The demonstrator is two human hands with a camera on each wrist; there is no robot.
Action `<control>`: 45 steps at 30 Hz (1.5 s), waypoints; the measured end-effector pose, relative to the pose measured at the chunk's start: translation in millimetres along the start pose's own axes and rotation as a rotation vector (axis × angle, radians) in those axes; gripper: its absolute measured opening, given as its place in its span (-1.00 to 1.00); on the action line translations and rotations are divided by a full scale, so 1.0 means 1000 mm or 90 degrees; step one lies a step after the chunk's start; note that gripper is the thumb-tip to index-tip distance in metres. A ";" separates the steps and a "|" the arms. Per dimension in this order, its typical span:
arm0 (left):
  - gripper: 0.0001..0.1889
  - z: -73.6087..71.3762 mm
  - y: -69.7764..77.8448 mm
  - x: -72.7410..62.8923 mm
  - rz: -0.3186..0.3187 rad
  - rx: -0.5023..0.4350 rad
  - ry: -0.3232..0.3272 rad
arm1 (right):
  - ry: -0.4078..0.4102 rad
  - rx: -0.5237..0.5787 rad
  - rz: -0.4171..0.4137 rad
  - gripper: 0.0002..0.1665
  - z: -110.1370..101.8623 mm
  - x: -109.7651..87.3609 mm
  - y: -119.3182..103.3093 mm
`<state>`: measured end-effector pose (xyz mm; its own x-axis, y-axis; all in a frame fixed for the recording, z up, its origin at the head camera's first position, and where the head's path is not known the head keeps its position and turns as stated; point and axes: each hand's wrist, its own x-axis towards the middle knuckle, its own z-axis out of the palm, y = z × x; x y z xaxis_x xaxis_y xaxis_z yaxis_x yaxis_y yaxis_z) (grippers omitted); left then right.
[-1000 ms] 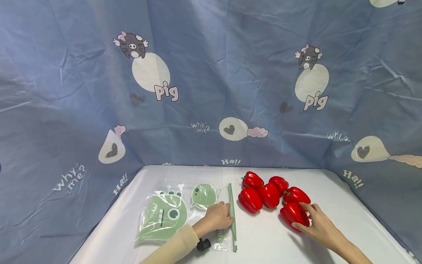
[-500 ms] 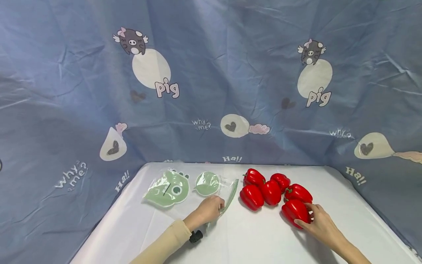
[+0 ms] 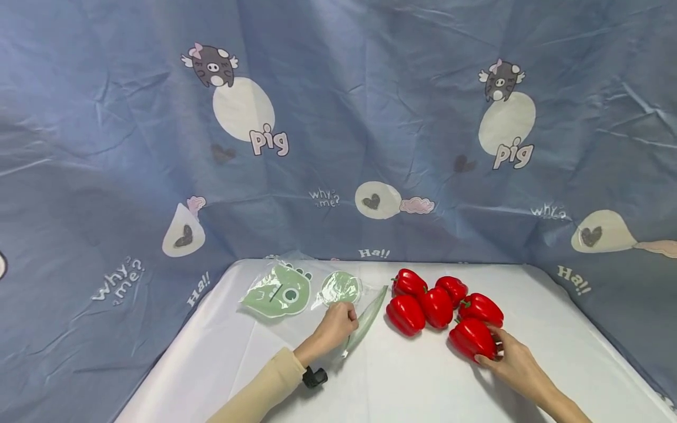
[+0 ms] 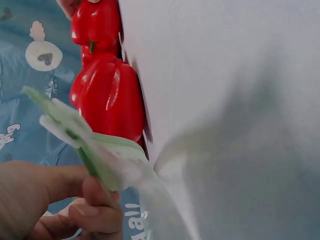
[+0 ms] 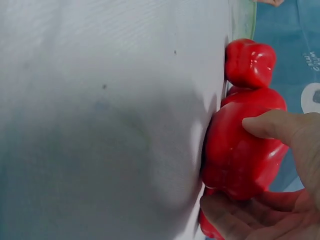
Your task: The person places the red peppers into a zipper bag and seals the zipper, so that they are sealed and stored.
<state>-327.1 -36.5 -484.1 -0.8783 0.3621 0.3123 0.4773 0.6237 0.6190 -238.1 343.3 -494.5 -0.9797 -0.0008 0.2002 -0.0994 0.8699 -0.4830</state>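
My left hand [image 3: 333, 327] pinches the green-edged mouth of a clear zip bag [image 3: 288, 289] printed with green cartoon monsters. The bag is lifted and tilted at that side, and its green rim [image 4: 102, 165] bows apart into a narrow gap in the left wrist view. On the right, my right hand [image 3: 514, 359] grips the nearest red bell pepper [image 3: 469, 338], which appears to rest on the table. Thumb and fingers lie on opposite sides of that bell pepper [image 5: 245, 145] in the right wrist view. Part of it is hidden behind the hand.
Several other red bell peppers [image 3: 436, 306] lie clustered between the bag and my right hand, one [image 3: 480, 309] just behind the gripped one. The table has a white cover [image 3: 412, 388]. A blue printed cloth [image 3: 338, 129] hangs behind it.
My left hand has drawn the bag up and away from me, and its green mouth, flat and straight before, now slants and gapes. My right hand stays on the same bell pepper, nearly unmoved.
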 end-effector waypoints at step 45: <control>-0.91 -0.008 0.009 0.001 -0.093 -0.203 0.063 | 0.087 0.138 -0.121 -0.21 -0.004 0.025 -0.059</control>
<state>-324.3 -36.1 -472.9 -0.9423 0.2069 0.2633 0.3279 0.4112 0.8505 -255.9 293.8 -458.1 -0.9091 -0.0746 0.4099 -0.3280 0.7348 -0.5937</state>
